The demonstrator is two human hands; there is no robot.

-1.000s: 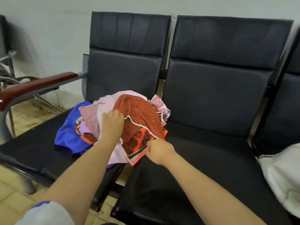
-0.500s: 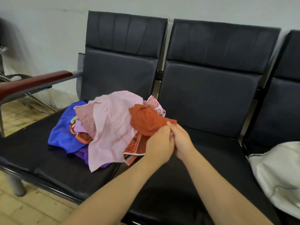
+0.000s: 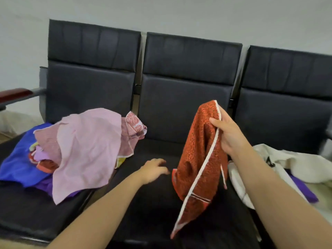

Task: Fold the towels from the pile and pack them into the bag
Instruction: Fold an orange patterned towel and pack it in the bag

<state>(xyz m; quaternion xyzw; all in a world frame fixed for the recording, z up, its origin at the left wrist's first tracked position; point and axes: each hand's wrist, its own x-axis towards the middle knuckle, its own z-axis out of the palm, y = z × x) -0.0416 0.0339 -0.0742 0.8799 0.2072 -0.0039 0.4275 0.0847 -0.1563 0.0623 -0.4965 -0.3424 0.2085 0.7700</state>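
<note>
On the bench at left, pile unfolded. Mid-bench, left hand spread, empty. Further right, red towel dangling, gripped by right hand; bag beyond. Folding step opening; next, catch a free corner, fold.

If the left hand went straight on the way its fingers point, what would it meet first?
Probably the lower part of the red towel hanging from the right hand, though depth is unclear.

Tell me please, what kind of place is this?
Probably a waiting area: a row of joined black padded seats stands against a plain wall, with a wooden armrest at its end.
</note>
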